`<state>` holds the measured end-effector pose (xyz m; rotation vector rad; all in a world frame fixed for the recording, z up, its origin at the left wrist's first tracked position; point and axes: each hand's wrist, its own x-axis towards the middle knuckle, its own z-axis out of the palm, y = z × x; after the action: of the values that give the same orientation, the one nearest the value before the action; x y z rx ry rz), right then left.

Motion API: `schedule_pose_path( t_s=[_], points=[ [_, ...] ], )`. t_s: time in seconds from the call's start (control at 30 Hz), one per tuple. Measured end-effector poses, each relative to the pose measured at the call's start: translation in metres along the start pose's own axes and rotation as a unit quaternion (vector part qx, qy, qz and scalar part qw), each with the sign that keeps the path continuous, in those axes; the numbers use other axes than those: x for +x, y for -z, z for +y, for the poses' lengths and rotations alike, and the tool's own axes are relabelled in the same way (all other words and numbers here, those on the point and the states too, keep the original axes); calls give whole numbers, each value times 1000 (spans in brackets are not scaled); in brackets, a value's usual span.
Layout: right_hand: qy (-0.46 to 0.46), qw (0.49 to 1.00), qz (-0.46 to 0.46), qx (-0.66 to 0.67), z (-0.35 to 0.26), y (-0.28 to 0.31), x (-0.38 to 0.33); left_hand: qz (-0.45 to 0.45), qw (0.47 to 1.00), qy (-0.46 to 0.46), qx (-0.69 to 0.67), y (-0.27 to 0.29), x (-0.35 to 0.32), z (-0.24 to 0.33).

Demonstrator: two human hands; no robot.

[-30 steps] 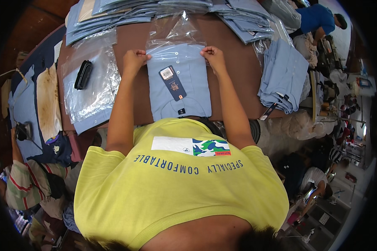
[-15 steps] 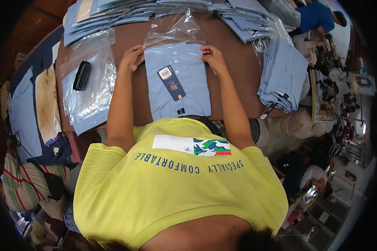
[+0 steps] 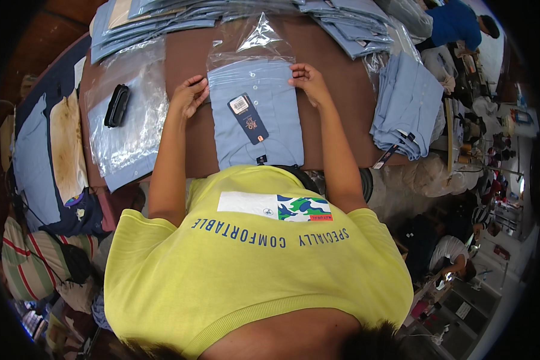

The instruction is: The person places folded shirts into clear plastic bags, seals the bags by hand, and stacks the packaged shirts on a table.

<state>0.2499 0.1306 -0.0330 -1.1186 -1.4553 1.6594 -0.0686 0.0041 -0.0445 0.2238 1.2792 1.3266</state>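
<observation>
Brown table (image 3: 336,114) carries the folded light-blue shirt (image 3: 258,120) at its middle, half inside a clear plastic bag (image 3: 252,45), with the left hand (image 3: 189,96) pinching the shirt's left edge, the right hand (image 3: 306,81) gripping its right, and a black pouch (image 3: 117,105) well left of the shirt.

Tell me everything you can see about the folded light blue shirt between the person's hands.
The folded light blue shirt lies flat on the brown table, collar end away from the person, a row of small buttons down its front. A dark blue hang tag with a white sticker rests on it. Its far end sits inside a clear plastic bag. The left hand and right hand press its upper corners.
</observation>
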Motion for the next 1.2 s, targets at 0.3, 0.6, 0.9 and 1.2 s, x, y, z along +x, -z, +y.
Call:
schedule_pose_path(
  t_s=[0.3,0.6,0.9,1.2],
  points=[
    [-19,999,-7,-35,-2,9,-11,3,981,-47,186,-12,-41,-18],
    [-187,980,-39,49,1,35,-25,-53,989,5,139,-8,-51,-20],
    [-147,988,-2,44,-24,14,18,-51,980,-132,142,-39,20,10],
    [-86,990,-52,95,-17,-2,-5,-177,961,-170,130,-47,2,-7]
  ],
)
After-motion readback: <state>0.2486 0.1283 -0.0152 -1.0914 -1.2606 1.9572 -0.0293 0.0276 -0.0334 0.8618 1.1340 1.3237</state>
